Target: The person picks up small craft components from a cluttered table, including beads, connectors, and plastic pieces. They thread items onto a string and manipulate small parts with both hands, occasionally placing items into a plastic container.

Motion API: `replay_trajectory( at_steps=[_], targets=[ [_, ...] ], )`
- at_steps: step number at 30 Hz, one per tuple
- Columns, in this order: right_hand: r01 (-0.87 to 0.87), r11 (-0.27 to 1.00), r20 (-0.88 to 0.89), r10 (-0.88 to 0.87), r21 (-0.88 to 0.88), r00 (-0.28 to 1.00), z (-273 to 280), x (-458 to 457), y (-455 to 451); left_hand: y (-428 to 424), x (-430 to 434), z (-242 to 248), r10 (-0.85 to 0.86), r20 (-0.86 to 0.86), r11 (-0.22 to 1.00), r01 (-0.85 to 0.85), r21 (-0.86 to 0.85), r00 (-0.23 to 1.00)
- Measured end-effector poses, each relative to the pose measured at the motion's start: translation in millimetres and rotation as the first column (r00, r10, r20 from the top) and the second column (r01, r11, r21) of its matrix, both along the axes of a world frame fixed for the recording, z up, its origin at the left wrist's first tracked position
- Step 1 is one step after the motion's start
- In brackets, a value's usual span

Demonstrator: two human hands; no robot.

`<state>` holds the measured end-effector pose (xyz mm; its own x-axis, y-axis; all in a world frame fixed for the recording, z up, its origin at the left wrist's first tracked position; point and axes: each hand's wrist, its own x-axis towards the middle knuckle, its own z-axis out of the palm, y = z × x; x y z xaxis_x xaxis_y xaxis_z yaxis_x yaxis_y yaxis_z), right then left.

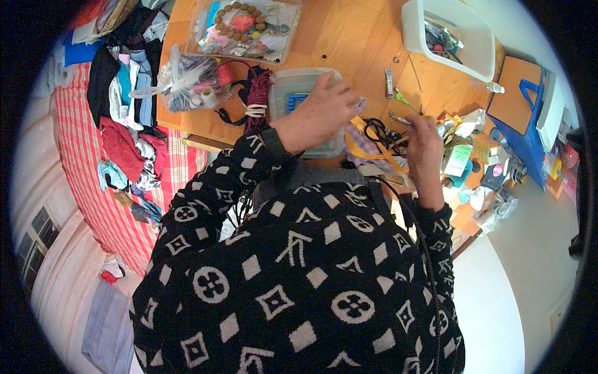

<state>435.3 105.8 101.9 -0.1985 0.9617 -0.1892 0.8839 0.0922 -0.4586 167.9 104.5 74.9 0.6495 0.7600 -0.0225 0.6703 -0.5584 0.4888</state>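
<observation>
My left hand [322, 105] reaches over a translucent plastic container [281, 96] that has a blue plastic item [297, 101] inside. A small clear or purplish thing [359, 105] shows at its fingertips; the grip itself is unclear. On the right, the fingers of my right hand [424, 140] are bent at a small pale, slim object [401, 120], beside a tangle of black cord [376, 131]. Yellow ribbon [369, 148] and checked cloth lie between the hands. Beyond them are a nail clipper [388, 83] and a small green item [400, 97].
A clear box of beads and trinkets [290, 28], a tied plastic bag [180, 89] and maroon cord [258, 96] lie at the left. A translucent bin of tools [486, 51] stands back right. Packets and scraps [459, 159] crowd the right, near a blue box [518, 140].
</observation>
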Motion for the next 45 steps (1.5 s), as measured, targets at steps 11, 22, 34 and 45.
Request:
replay_trajectory(
  at_steps=[11, 22, 34, 45],
  targets=[
    [-0.142, 0.982, 0.281, 0.103, 0.121, 0.954, -37, 6, 40, 14, 4, -1, 0.127, 0.259, 0.988, -0.144, 0.046, 0.958],
    [-0.044, 0.905, -0.674, -0.283, -0.424, 0.682, 26, -9, 32, 46, 32, 18, 0.431, 0.686, 0.864, -0.05, -0.501, 0.586],
    [-0.09, 0.731, -0.72, -0.631, -0.677, 0.289, 48, -9, 35, 56, 52, 31, 0.727, 0.566, 0.578, 0.098, -0.81, 0.388],
    [-0.116, 0.737, -0.735, -0.623, -0.666, 0.268, 48, -2, 32, 58, 53, 40, 0.758, 0.567, 0.576, 0.076, -0.814, 0.321]
  ],
)
